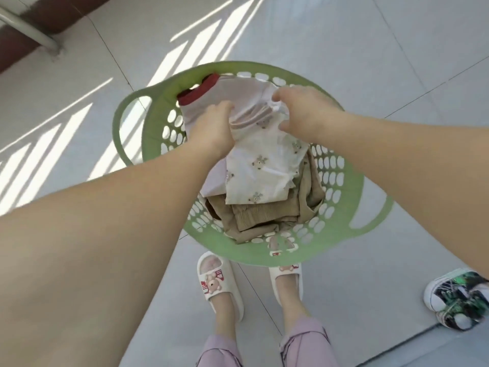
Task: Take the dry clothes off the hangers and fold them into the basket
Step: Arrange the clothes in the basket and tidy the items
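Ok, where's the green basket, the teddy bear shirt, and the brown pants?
green basket [341, 235]: head view, on its near right wall.
teddy bear shirt [260, 178]: head view, on the white printed cloth.
brown pants [260, 217]: head view, on the folded waistband.

Basket [341, 207] rim open above; folded clothes [264, 168] fill its middle. Bare floor [344, 49] beyond basket; my slippers [219, 284] crowd its near side, sneakers [457, 298] right.

Bear-print white garment [264, 165] folded atop clothes in green basket [341, 207]
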A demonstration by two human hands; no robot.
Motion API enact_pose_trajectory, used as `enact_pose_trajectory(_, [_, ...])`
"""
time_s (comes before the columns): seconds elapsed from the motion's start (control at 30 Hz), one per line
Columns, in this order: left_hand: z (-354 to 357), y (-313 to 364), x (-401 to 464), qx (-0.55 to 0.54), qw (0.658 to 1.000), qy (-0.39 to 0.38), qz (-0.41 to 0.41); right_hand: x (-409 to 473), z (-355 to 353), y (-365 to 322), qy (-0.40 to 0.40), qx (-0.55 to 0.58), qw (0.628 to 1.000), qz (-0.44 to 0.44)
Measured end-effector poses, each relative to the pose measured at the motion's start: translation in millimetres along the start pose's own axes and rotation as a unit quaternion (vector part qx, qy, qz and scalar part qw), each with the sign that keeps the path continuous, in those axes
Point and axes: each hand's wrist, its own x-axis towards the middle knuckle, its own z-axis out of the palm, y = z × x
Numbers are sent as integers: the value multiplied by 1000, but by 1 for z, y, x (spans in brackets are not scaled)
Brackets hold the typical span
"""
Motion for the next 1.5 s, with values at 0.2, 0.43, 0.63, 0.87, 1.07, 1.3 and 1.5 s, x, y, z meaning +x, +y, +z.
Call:
enact_pose_trajectory(0.2, [63, -5, -20, 19, 997, 55, 49, -25, 68, 7, -5, -63, 994, -89])
enact_pose_trajectory(0.43, [120, -21, -37, 175, 974, -61, 128, -45, 126, 16, -95, -232, 957, -144])
enact_pose_trajectory(0.63, [141, -32, -27, 261, 954, -29, 145, -28, 150, 20, -37, -330, 928, -166])
enact_pose_trajectory(0.87, [133, -31, -24, 250, 957, -56, 135, -23, 135, 13, -50, -256, 953, -154])
enact_pose_trajectory(1.07, [110, -32, -45, 208, 956, -112, 174, -44, 110, 14, -124, -186, 960, -169])
enact_pose_trajectory(1.3, [119, -31, -84, 204, 930, -264, 156, -71, 119, 7, -288, -191, 927, -148])
enact_pose_trajectory(1.5, [123, -29, -92, 178, 915, -348, 100, -88, 131, 0, -373, -212, 899, -89])
